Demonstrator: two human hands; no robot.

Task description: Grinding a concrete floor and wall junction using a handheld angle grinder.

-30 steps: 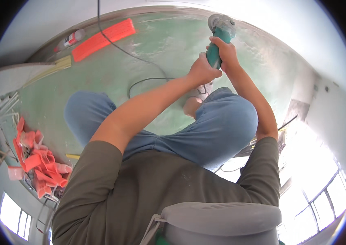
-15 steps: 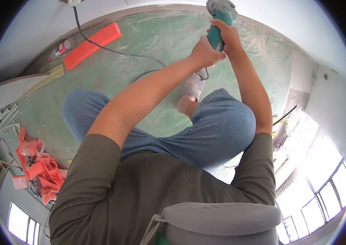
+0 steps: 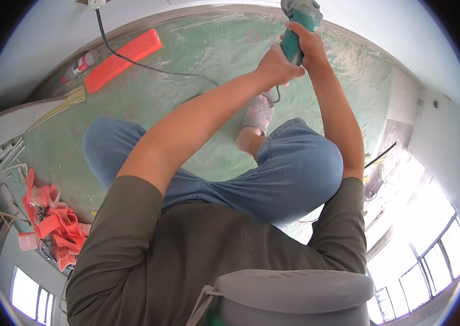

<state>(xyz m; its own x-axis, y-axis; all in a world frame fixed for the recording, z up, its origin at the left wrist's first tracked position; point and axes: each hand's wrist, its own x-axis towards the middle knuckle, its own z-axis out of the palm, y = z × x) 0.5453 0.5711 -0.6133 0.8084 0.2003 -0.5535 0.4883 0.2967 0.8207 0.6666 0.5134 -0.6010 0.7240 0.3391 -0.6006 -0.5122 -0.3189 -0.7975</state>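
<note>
An angle grinder [image 3: 293,46] with a teal body and dusty grey head is held out at the far edge of the floor, its head close to the foot of the white wall. My left hand [image 3: 279,66] is closed round the rear end of the body, where the dark cord comes out. Farther along, my right hand [image 3: 310,46] wraps the body nearer the head, thumb across the top. The grinder's disc cannot be made out clearly. Below the hands, my sandalled foot [image 3: 260,113] rests on the green floor covering.
The dark cord [image 3: 148,66] runs left across the floor to a white socket [image 3: 96,4]. A long orange-red block [image 3: 124,61] lies beside a plastic bottle [image 3: 82,65]. Crumpled orange-red pieces [image 3: 56,223] are heaped at left. Dust coats the green floor covering [image 3: 202,141].
Both hands and the angle grinder have shifted slightly to the right along the wall. The cord end by my foot has moved with them.
</note>
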